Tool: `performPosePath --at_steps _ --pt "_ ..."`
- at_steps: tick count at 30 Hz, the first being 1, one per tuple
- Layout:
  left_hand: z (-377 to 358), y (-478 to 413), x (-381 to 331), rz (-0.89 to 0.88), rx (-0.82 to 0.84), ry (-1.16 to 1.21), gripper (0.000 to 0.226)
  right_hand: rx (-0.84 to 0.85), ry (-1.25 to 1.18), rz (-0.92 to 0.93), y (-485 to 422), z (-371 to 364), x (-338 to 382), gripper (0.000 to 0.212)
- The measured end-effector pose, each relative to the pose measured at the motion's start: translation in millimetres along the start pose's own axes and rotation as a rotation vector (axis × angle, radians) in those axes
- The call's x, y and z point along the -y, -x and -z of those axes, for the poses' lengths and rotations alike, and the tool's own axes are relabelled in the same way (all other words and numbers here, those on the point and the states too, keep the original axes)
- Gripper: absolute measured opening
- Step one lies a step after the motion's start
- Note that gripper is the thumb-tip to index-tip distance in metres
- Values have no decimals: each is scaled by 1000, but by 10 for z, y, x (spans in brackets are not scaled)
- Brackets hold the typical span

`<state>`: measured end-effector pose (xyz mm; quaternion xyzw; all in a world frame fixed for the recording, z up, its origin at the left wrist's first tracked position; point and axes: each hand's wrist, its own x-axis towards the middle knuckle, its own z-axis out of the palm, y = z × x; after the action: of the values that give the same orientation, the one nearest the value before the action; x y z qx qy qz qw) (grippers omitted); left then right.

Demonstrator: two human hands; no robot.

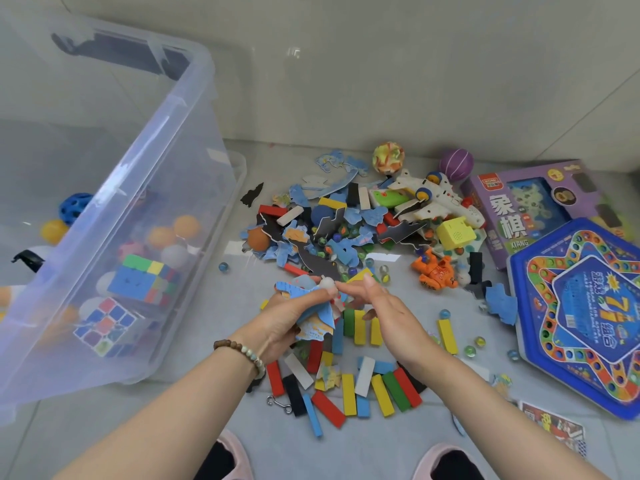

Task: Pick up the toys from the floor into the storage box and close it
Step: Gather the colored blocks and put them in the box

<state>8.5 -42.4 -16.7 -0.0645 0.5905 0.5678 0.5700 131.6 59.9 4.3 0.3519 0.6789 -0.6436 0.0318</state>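
A clear plastic storage box (194,140) stands open at the left, holding two puzzle cubes (145,278), several balls and a blue perforated ball. My left hand (287,317) grips a bunch of blue puzzle pieces (311,306) and a small white ball (328,285) over the floor. Beside it, my right hand (384,313) has straight fingers whose tips touch the white ball. Below both hands lie several coloured wooden blocks (349,389). Beyond them is a heap of puzzle pieces, marbles and blocks (332,233).
A white toy plane (436,195), yellow cube (453,232), orange robot figure (434,270), two balls (388,158), a purple game box (530,206) and a blue hexagonal board game (585,313) lie at the right. My pink slippers (235,459) are at the bottom. A tiled wall is behind.
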Motion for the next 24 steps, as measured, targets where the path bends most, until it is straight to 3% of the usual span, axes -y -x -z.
performPosePath --at_steps 8,11,14,17,24 --pt "133 -59 20 21 -42 -150 19 216 83 -60 -236 226 76 36" --pt "145 -87 11 34 -57 -147 17 52 409 85 -452 399 5 23" --pt "156 -93 4 42 -70 -141 11 54 720 132 -623 525 -112 42" --pt "148 -89 11 51 -74 -137 10 64 946 167 -694 506 -222 43" --pt "140 -27 27 64 -60 -127 10 -78 1176 348 -580 517 -338 48"
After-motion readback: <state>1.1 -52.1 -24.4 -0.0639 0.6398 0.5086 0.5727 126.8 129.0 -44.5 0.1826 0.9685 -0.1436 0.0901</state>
